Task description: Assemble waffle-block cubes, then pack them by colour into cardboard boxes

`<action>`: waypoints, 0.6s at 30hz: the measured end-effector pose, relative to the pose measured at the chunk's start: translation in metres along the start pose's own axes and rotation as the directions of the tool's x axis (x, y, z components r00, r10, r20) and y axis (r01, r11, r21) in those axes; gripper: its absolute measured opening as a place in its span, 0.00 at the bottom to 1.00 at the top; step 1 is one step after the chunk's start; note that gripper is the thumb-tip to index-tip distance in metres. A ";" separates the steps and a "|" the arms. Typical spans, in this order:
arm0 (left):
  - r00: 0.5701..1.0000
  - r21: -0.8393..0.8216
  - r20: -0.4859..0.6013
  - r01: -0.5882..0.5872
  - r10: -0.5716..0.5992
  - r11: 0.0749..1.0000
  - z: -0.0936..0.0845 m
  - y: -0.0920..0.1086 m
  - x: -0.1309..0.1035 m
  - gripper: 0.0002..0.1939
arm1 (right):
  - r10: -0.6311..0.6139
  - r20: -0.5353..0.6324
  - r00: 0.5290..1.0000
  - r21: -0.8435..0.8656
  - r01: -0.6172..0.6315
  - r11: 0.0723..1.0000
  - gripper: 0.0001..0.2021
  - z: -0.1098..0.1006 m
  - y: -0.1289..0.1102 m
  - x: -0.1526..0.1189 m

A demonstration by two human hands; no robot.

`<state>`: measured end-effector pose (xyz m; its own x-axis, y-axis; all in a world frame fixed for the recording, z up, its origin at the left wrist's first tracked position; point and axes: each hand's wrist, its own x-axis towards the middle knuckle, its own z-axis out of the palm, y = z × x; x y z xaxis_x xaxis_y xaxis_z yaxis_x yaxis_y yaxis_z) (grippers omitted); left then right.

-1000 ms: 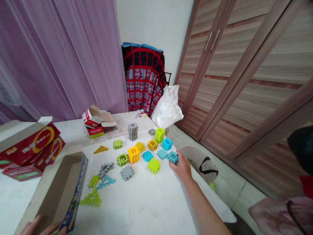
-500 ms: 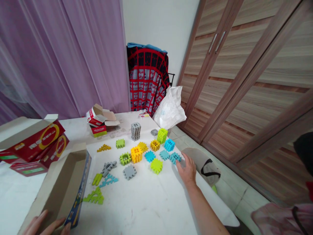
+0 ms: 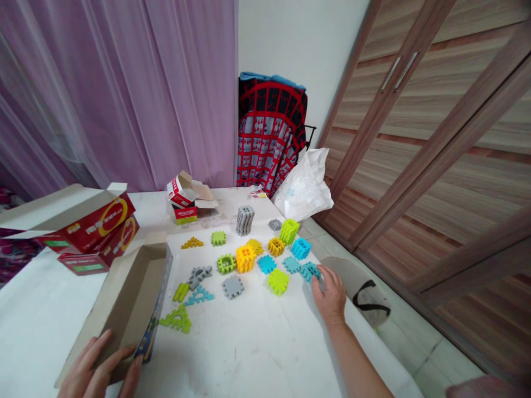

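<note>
My left hand (image 3: 102, 367) is at the near end of a long open cardboard box (image 3: 124, 301), some fingers inside it and one at its blue right wall, which they grip. At the table's right edge, my right hand (image 3: 331, 293) has thumb and fingers closed around a teal interlocking block (image 3: 309, 271) resting on the table. Beside it lie a flat teal piece (image 3: 291, 265), a blue cube block (image 3: 301, 248) and a lime piece (image 3: 277, 282). Yellow blocks (image 3: 245, 258), a grey square piece (image 3: 233, 287) and a grey stack (image 3: 245, 220) stand further left.
Red cartons (image 3: 93, 232) stand at the left, and smaller red boxes (image 3: 186, 202) at the back. A white plastic bag (image 3: 305, 185) hangs by the far right corner. Lime triangular pieces (image 3: 177, 319) lie beside the cardboard box. A wooden wardrobe (image 3: 415, 155) lines the right.
The view has swung left, so everything sits further right in the picture. My right-hand fingers have closed in on the teal block. More of my left hand shows at the box.
</note>
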<state>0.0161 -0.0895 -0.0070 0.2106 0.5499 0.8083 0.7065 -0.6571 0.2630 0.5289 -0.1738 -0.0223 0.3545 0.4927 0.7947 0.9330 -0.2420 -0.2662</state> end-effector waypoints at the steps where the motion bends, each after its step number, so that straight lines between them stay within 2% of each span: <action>1: 1.000 0.001 0.003 -0.010 0.010 1.000 0.000 0.001 0.000 0.11 | -0.007 -0.007 1.000 -0.002 0.007 1.000 0.16 0.000 0.000 0.000; 7: 0.999 0.028 -0.006 -0.050 0.051 0.998 -0.001 0.004 0.003 0.09 | -0.029 0.002 1.000 -0.033 0.029 0.999 0.15 -0.002 0.001 0.001; 18: 0.998 0.050 -0.019 -0.055 0.056 0.997 -0.003 0.012 0.010 0.08 | 0.068 0.056 0.996 0.014 -0.069 0.998 0.17 -0.002 0.001 0.001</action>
<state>0.0242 -0.0934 0.0061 0.2369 0.5021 0.8318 0.7266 -0.6599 0.1914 0.5302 -0.1750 -0.0209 0.4202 0.5214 0.7427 0.9071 -0.2641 -0.3278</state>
